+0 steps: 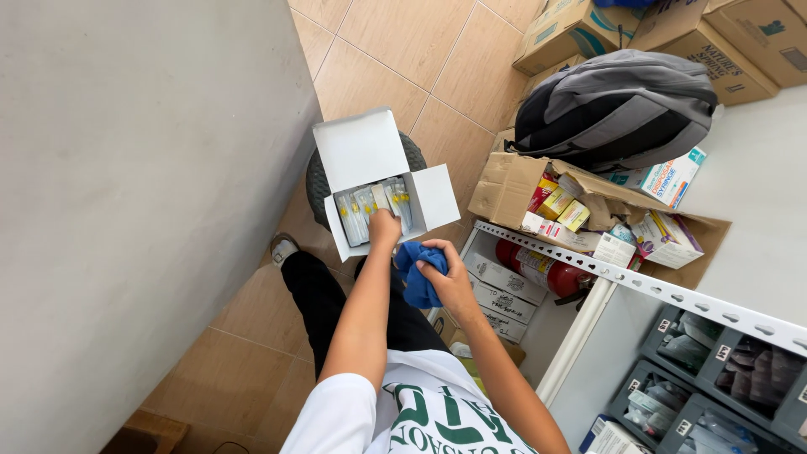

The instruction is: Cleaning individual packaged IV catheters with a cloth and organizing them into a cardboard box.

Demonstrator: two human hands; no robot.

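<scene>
A white cardboard box (360, 151) stands open on a dark round stool (316, 183), its flaps spread. Inside lie several small clear sealed packets (361, 212) with yellow marks. My left hand (385, 229) reaches into the box at its near edge and touches the packets; whether it grips one is hidden. My right hand (445, 273) is closed around a crumpled blue cloth (418, 282), held just below and to the right of the box.
A grey wall (126, 210) fills the left. A torn brown carton (513, 189) of small medicine boxes and a grey backpack (618, 105) sit at right. A white perforated metal shelf rail (639, 282) runs diagonally, with grey bins (714, 370) and a red extinguisher (538, 269) beneath. Tiled floor below.
</scene>
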